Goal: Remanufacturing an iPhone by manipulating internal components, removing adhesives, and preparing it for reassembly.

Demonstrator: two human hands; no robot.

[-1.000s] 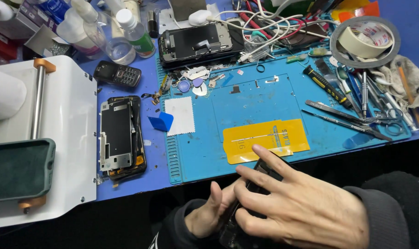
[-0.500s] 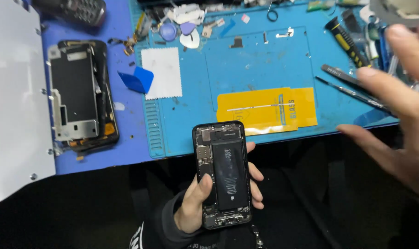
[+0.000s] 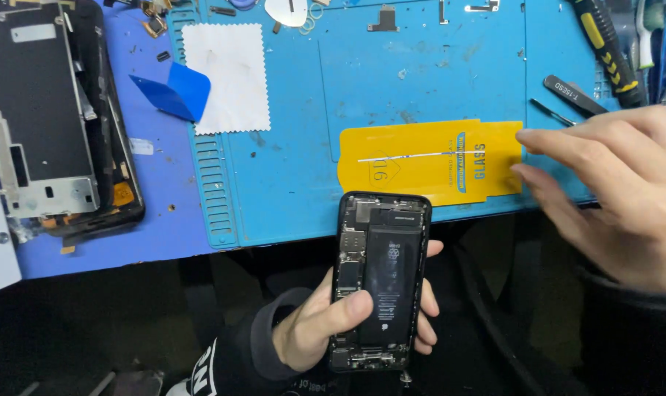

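Observation:
My left hand (image 3: 325, 326) grips an opened black phone body (image 3: 380, 279) from below, its battery and circuit parts facing up, held just in front of the table's edge. My right hand (image 3: 615, 194) hovers at the right with fingers spread and nothing in it; its fingertips reach the right end of a yellow adhesive sheet (image 3: 428, 163) lying on the blue work mat (image 3: 391, 81). A thin pale strip lies across that yellow sheet.
A white cloth (image 3: 225, 77) and a blue plastic pick (image 3: 175, 92) lie at the mat's left. A detached phone screen with metal backing (image 3: 47, 117) rests at far left. Tweezers (image 3: 575, 92), a yellow-black screwdriver (image 3: 604, 48) and small metal parts lie along the top.
The view has come closer to the table. My right hand has moved left and down to the yellow sheet's end. The phone stays in my left hand.

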